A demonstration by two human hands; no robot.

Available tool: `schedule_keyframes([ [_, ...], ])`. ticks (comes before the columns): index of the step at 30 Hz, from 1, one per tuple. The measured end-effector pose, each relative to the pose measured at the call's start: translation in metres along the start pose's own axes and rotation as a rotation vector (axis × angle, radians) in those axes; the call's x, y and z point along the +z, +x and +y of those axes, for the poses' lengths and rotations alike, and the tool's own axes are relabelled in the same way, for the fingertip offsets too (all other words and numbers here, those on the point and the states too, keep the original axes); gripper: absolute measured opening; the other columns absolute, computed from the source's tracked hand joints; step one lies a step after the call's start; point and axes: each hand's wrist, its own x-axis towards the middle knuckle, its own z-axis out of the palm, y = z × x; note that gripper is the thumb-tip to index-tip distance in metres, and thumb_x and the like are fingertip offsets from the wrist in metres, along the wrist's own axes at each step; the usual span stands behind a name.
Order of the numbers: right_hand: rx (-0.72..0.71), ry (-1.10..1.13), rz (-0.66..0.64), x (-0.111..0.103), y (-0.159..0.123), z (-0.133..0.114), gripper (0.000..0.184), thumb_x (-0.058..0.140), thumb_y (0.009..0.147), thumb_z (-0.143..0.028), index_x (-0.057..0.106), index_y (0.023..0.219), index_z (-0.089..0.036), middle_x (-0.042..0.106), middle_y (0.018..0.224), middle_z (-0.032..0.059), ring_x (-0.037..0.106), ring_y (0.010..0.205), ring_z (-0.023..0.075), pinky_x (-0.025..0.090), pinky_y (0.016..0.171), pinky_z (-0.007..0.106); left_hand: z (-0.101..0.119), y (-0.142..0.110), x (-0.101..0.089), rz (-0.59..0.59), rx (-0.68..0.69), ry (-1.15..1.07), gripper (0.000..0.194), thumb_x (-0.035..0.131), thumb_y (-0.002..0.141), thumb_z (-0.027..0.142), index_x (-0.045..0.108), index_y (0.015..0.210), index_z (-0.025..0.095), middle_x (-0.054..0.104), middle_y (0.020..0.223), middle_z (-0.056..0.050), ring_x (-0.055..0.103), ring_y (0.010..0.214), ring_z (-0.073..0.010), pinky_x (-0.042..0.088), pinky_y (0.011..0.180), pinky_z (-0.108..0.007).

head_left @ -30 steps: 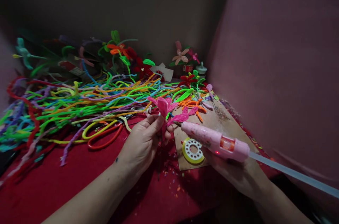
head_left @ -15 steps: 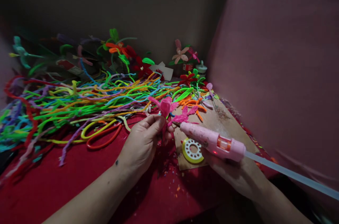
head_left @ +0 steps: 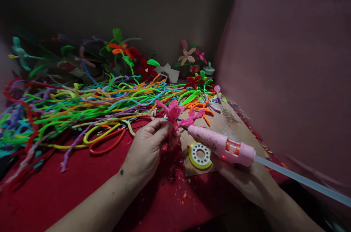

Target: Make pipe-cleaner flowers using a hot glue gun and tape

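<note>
Between the thumb and fingers of my left hand (head_left: 150,142) is a pink pipe-cleaner flower (head_left: 173,110), petals upward. My right hand (head_left: 238,177) is wrapped round a pink hot glue gun (head_left: 221,143), with a long glue stick (head_left: 301,179) out of its back end and a small red light lit. The gun's nozzle points left, close to the flower's base; whether it touches I cannot tell. Pink pipe-cleaner petals (head_left: 193,116) lie just behind the nozzle. Below the gun, a yellow tape roll (head_left: 200,155) with a white core rests on a wooden board (head_left: 233,122).
Many coloured pipe cleaners (head_left: 90,104) spread across the left of the red cloth (head_left: 82,188). Scissors (head_left: 108,139) with red and yellow handles lie at their front edge. Orange petals (head_left: 201,107) are on the board. Finished flowers (head_left: 186,56) stand along the dark back wall.
The flower in my left hand has turned and shifted slightly to the right. The glue gun has hardly moved, its nozzle still near the flower's base.
</note>
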Motion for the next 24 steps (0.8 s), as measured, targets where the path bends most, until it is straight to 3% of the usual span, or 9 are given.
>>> schedule_keyframes([
  [8, -0.008, 0.040, -0.025, 0.0006, 0.0016, -0.0056, 0.056, 0.052, 0.084, -0.015, 0.043, 0.135, -0.033, 0.046, 0.140, -0.0001, 0.042, 0.130, 0.0230, 0.029, 0.112, 0.039, 0.0000, -0.0007, -0.0016, -0.012, 0.028, 0.039, 0.012, 0.069, 0.074, 0.025, 0.062, 0.072, 0.015, 0.058, 0.061, 0.002, 0.053, 0.056, -0.0081, 0.044, 0.056, -0.017],
  [14, 0.004, 0.035, -0.008, 0.0010, 0.0012, -0.0049, 0.053, 0.050, 0.086, -0.020, 0.040, 0.138, -0.027, 0.049, 0.137, 0.0044, 0.040, 0.131, 0.0265, 0.028, 0.111, 0.045, -0.0007, -0.0004, -0.0021, -0.032, 0.036, 0.049, 0.011, 0.065, 0.077, 0.025, 0.061, 0.073, 0.016, 0.057, 0.062, 0.003, 0.052, 0.056, -0.0073, 0.043, 0.057, -0.017],
  [24, -0.068, 0.049, -0.040, -0.0001, 0.0027, -0.0100, 0.045, 0.045, 0.089, -0.022, 0.047, 0.134, -0.027, 0.047, 0.139, 0.0022, 0.040, 0.131, 0.0245, 0.028, 0.112, 0.042, -0.0007, -0.0012, -0.0019, -0.033, 0.046, 0.091, 0.015, 0.062, 0.081, 0.026, 0.061, 0.069, 0.017, 0.056, 0.063, 0.003, 0.051, 0.057, -0.0061, 0.042, 0.058, -0.016],
])
